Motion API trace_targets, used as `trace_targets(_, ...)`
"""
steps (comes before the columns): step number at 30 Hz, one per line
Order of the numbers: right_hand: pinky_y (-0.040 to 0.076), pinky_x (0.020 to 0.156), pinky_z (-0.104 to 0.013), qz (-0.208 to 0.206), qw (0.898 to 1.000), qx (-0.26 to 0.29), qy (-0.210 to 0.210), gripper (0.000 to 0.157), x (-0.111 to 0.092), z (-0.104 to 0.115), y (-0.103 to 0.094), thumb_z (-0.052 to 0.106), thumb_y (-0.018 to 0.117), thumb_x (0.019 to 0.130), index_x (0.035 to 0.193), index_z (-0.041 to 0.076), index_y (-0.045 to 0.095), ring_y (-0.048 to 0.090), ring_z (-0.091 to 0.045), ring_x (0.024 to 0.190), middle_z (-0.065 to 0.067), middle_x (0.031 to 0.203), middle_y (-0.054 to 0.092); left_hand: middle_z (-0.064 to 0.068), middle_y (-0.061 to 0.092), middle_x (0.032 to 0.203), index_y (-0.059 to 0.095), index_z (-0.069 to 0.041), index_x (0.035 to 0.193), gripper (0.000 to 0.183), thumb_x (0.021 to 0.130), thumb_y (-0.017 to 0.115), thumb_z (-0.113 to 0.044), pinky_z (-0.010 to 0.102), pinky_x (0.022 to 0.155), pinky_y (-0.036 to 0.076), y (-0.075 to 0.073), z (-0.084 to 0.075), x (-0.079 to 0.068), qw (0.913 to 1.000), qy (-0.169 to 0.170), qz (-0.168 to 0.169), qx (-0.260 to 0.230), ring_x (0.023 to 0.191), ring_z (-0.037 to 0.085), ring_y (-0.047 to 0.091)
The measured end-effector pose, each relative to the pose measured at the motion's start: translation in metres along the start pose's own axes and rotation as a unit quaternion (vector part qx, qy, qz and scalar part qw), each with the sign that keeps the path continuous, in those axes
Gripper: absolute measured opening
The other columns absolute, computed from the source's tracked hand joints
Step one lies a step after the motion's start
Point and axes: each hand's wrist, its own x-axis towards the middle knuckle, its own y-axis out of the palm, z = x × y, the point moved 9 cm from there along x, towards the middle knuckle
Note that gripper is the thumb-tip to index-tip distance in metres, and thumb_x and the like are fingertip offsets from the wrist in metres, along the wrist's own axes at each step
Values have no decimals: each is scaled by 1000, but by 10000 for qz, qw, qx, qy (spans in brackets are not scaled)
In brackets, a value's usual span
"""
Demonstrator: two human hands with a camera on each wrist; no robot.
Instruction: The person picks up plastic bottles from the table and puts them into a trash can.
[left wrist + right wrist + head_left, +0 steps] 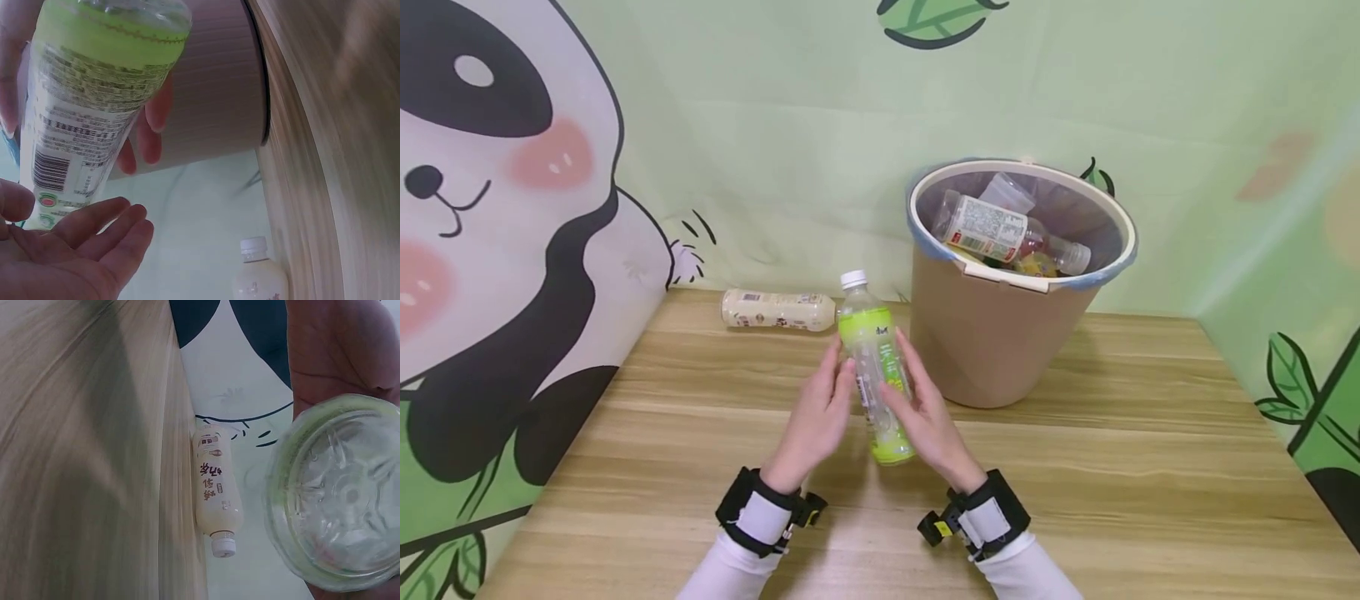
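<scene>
A clear plastic drink bottle (880,383) with a green label and white cap is tilted above the table, its cap end pointing away. My right hand (928,417) grips its right side, thumb across the front and fingers behind. Along the left side lies my left hand (816,417), its fingers loosely extended beside the label. In the left wrist view the left hand (81,250) has its palm turned up near the cap end, which is partly hidden. The bottle's round base (350,494) faces the camera in the right wrist view.
A brown bin (992,333) with a blue liner stands behind to the right, holding discarded bottles, including a clear one with a white label (988,229). A cream-coloured bottle (778,310) lies on its side by the back wall. The table (1112,467) is wood-grained.
</scene>
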Motion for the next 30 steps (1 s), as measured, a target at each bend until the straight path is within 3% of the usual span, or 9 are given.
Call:
trace_targets(4,55,77,-42,131,9994,-305,16,80,-1,3,1,13,57,93,154,26,6,53,-35,109,-14,153,24,13,64,108,31,-12,147,50,104,30,-35,39,81,54,-1,2,0,9996,-54,83,251,87,21,62)
trace_targets(8,56,74,-40,223,9977,-628,-100,86,-1,2,-1,12,63,89,153,26,7,54,-34,108,-13,153,23,13,62,119,37,-10,144,50,103,30,-38,40,86,53,-3,5,1,9987,-49,198,470,97,22,62)
trace_targets(12,56,73,-40,240,9963,-771,-284,88,5,-11,-6,16,65,88,153,32,8,54,-32,109,-11,152,26,15,52,135,42,-7,141,55,101,32,-43,47,100,42,-9,5,4,9976,11,178,664,121,29,51)
trace_targets(17,57,69,-37,277,9921,-1101,-527,90,9,-12,-10,17,66,85,152,35,9,56,-31,105,-11,150,30,14,49,139,46,-6,137,55,100,35,-45,50,104,37,-16,2,9,9945,215,49,1020,126,29,46)
trace_targets(24,49,88,-49,293,9690,-2158,-1168,85,15,19,-16,20,67,81,152,26,20,51,-26,116,-8,149,35,13,47,140,45,-6,138,49,101,37,-38,48,105,37,-25,-4,12,9903,527,-258,1256,128,27,44)
trace_targets(30,49,89,-43,293,9438,-2805,-1722,79,24,60,-22,22,68,82,150,23,27,48,-21,116,-5,144,41,15,47,140,44,-3,138,43,102,40,-26,47,106,36,-33,-16,16,9850,980,-578,1296,129,29,43)
